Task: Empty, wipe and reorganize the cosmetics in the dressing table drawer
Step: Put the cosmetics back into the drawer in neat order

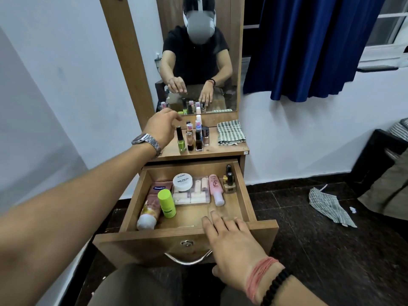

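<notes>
The wooden drawer [154,239] stands pulled out. Inside lie a pink tube [151,206], a green stick [166,203], a clear box [192,195] with a white nail-polish jar [182,182] on it, a pink bottle [215,189] and small dark-capped bottles [229,180]. Several nail polish bottles [194,135] stand upright on the tabletop [225,150]. My left hand [161,127] hovers above the tabletop beside those bottles, fingers relaxed and holding nothing. My right hand [229,237] rests flat on the drawer's front edge, fingers reaching inside.
A folded striped cloth [230,132] lies on the tabletop at the right. A mirror [198,54] rises behind. A blue curtain [309,45] hangs to the right. Another striped cloth [329,205] lies on the dark floor next to a bed.
</notes>
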